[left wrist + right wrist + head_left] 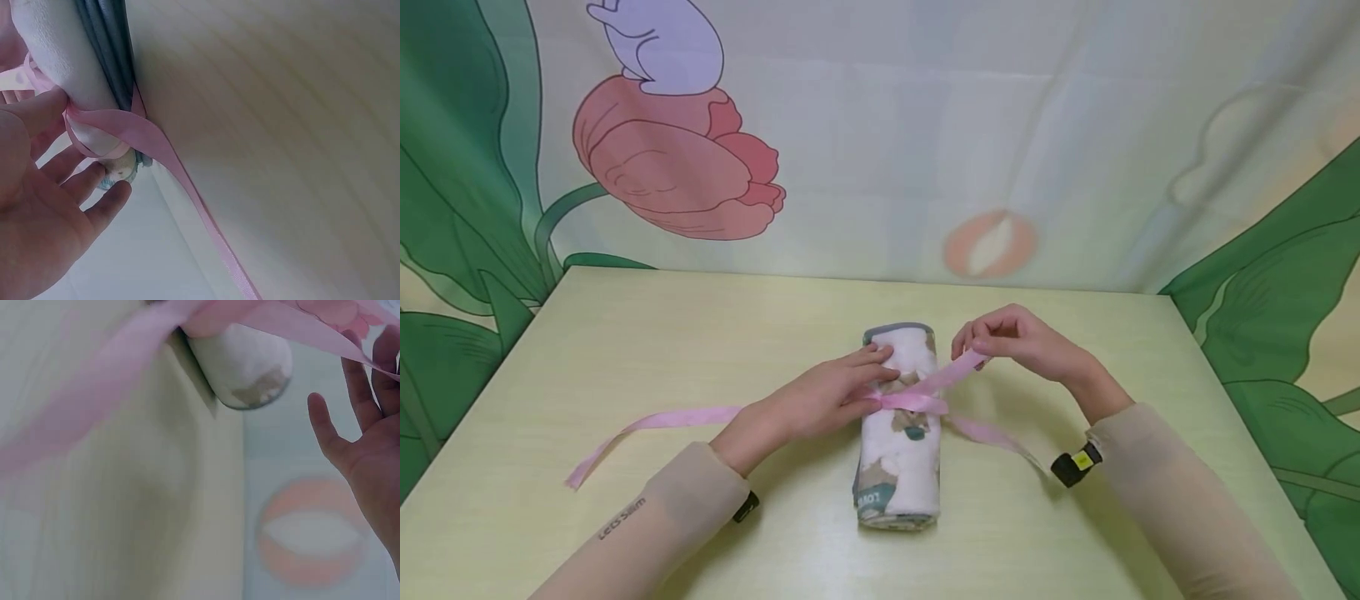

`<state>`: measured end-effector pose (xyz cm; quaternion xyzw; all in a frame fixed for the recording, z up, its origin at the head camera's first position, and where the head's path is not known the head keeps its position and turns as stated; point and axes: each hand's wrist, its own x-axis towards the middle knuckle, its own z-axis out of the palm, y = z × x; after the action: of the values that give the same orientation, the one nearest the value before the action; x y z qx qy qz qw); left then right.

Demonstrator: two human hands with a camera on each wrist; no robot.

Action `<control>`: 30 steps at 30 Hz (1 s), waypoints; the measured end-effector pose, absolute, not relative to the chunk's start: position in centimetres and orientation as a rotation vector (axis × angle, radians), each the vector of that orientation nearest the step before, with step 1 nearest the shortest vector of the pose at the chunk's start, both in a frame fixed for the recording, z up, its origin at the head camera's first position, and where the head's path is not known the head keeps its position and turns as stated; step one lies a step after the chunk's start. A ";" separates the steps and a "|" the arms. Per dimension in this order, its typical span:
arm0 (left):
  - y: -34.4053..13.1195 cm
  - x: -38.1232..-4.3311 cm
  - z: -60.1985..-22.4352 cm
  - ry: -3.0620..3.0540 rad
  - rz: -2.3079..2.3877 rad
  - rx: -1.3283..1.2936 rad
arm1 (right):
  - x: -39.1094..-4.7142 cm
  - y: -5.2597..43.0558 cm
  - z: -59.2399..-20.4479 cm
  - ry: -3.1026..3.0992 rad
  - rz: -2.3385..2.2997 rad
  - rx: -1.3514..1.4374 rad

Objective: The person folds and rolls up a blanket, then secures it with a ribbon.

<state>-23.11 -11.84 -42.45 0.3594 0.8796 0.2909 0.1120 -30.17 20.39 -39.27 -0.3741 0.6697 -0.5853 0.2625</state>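
Note:
A rolled towel, white with brown and teal patterns, lies upright in the head view on the table. A pink ribbon goes round its middle, with one tail trailing left and another lying to the right. My left hand rests on the towel's left side, fingers extended over it. In the left wrist view its thumb presses the ribbon against the towel. To the upper right, my right hand pinches a length of ribbon between thumb and fingers and holds it raised, slanting up from the towel.
The pale wooden table spans the lower view. Behind it hangs a printed curtain with a flower and leaves. Black straps with small devices sit at both wrists.

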 end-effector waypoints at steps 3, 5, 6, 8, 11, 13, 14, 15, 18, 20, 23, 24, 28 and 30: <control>-11.9 -23.1 -42.4 2.585 0.846 1.064 | -30.3 21.8 -38.8 1.860 -1.649 -0.963; -11.9 -23.1 -42.4 2.585 0.849 1.066 | -30.4 22.8 -38.5 1.892 -1.696 -0.934; -11.9 -23.1 -42.4 2.584 0.850 1.066 | -30.4 23.3 -38.4 1.902 -1.717 -0.927; -11.9 -23.0 -42.3 2.580 0.853 1.060 | -30.4 24.3 -38.1 1.920 -1.751 -0.925; -11.9 -23.1 -42.3 2.580 0.853 1.052 | -30.3 25.7 -37.6 1.912 -1.816 -0.921; -11.9 -23.1 -42.4 2.589 0.851 1.060 | -30.2 26.6 -37.2 1.915 -1.862 -0.907; -11.9 -23.1 -42.4 2.594 0.849 1.063 | -30.1 27.1 -37.0 1.923 -1.881 -0.892; -11.9 -23.2 -42.4 2.598 0.845 1.064 | -30.1 27.5 -36.9 1.935 -1.896 -0.876; -11.9 -23.3 -42.3 2.607 0.842 1.064 | -30.0 28.8 -36.5 2.084 -1.857 -0.805; -12.0 -23.3 -42.2 2.606 0.844 1.050 | -29.9 29.6 -36.4 2.238 -1.749 -0.744; -12.2 -23.4 -42.0 2.612 0.848 1.044 | -29.5 30.6 -36.4 2.470 -1.504 -0.637; -12.2 -23.5 -41.9 2.614 0.847 1.040 | -29.4 30.8 -36.5 2.528 -1.416 -0.605; -12.6 -23.6 -41.8 2.625 0.844 1.002 | -28.9 31.6 -36.8 2.622 -1.086 -0.543; -12.9 -23.7 -41.9 2.624 0.843 0.972 | -28.8 31.7 -37.1 2.595 -0.923 -0.559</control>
<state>-23.66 -12.87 -41.88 0.3305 0.8925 0.2868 0.1095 -28.76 31.69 -37.11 -0.1961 0.9107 -0.3241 0.1649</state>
